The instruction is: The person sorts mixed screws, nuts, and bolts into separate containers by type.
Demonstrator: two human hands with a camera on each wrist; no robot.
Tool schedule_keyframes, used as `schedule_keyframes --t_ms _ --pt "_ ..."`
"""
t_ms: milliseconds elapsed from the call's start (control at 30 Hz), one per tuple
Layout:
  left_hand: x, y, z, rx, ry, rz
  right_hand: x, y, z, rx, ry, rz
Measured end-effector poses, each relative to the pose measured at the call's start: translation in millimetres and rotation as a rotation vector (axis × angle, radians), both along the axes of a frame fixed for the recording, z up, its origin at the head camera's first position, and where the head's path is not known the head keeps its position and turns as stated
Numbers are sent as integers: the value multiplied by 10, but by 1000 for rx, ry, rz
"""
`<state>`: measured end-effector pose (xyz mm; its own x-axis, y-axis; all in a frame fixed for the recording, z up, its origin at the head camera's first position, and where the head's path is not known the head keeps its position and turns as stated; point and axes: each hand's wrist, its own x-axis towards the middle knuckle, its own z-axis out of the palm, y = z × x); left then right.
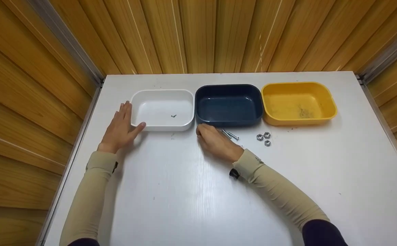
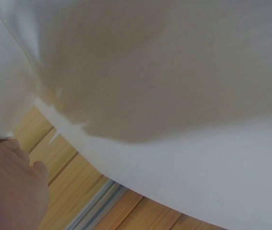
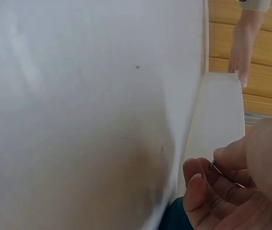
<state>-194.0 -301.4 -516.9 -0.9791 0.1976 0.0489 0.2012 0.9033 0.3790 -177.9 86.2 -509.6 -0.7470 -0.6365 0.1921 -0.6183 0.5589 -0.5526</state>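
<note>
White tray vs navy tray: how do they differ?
The white tray is pale, the navy tray dark. Small bits lie in the white tray; none show in the navy tray. The left hand is at the white tray's side, the right hand before the navy tray. Both are rounded rectangles, open-topped.

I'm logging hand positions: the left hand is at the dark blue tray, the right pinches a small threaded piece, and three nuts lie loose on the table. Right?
Not quite: the head view shows the left hand at the white tray, not the dark blue tray. The right hand does pinch a small threaded piece, and three nuts do lie loose on the table.
</note>
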Motion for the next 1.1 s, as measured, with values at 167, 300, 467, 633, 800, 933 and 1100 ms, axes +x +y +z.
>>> schedule_keyframes --t_ms 167,300,467,633,800,933,1100 --pt "-20 -6 25 -1 -3 1 -28 -32 74 -29 14 4" --pt "-33 -11 42 -1 -12 4 -51 -50 116 -25 13 1" --pt "-34 -14 38 0 -9 10 -64 -76 135 -29 6 -7" --pt "-26 -20 33 8 -6 9 -66 -128 199 -25 -5 -8" --pt "-2 -16 17 11 -8 5 -96 -185 265 -41 21 4" --pt "10 -2 12 5 -2 0 -148 -226 327 -44 38 23" --pt "16 15 13 6 1 3 -247 -305 419 -35 58 37"
